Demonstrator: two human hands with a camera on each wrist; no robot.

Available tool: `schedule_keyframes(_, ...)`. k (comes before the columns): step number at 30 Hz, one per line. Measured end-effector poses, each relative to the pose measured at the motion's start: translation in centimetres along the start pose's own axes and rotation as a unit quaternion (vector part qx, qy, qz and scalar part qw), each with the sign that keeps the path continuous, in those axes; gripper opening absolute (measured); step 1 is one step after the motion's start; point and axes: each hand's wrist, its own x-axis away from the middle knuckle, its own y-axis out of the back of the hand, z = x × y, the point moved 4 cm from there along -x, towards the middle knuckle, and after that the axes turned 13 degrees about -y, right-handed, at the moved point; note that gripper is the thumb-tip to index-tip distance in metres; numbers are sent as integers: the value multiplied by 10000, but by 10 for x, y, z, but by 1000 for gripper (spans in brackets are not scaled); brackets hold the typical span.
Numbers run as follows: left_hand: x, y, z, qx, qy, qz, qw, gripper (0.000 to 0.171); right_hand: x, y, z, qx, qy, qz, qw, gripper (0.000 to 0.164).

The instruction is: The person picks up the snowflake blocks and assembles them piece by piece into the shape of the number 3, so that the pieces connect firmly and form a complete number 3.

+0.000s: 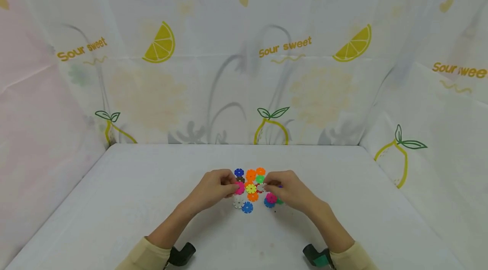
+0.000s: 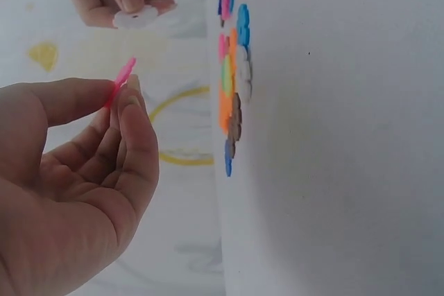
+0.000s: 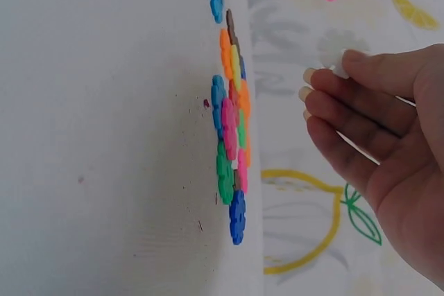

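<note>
My left hand (image 1: pixel 216 187) pinches a pink notched plastic disc (image 2: pixel 125 74) between thumb and fingertips, held above the table. Facing it, my right hand (image 1: pixel 287 188) pinches a white disc (image 2: pixel 135 17) of the same snowflake-like kind by its edge. The two discs are apart, with a gap between them. Beneath the hands lies a loose pile of similar discs: a yellow one (image 1: pixel 250 188), an orange one (image 1: pixel 253 196), a light blue one (image 1: pixel 247 207), a dark blue one (image 1: pixel 239 172) and several more. The right hand partly covers the pile's right side in the head view.
A white tabletop (image 1: pixel 152 185) spreads around the pile. Behind it and at the sides hang white cloths (image 1: pixel 213 20) printed with lemons and words. Black wrist devices (image 1: pixel 182 254) show below both forearms, near the beige sleeves (image 1: pixel 146 255).
</note>
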Motion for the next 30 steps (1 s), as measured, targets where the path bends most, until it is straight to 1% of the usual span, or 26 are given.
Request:
schedule_keyframes(6, 0, -2, -2, 217, 87, 28, 9997, 12, 0, -5, 5, -150, 193, -30, 9997, 5)
schedule_keyframes(16, 1, -5, -5, 647, 76, 65, 9979, 17, 1, -9, 15, 71, 819, -312, 9961, 3)
schedule_keyframes(22, 2, -7, -5, 798, 72, 105, 9967, 18, 2, -10, 20, 172, 920, -435, 9947, 5)
schedule_keyframes(30, 1, -8, -4, 1128, 16, 155, 9935, 20, 3, -12, 24, 379, 1128, -622, 9909, 9)
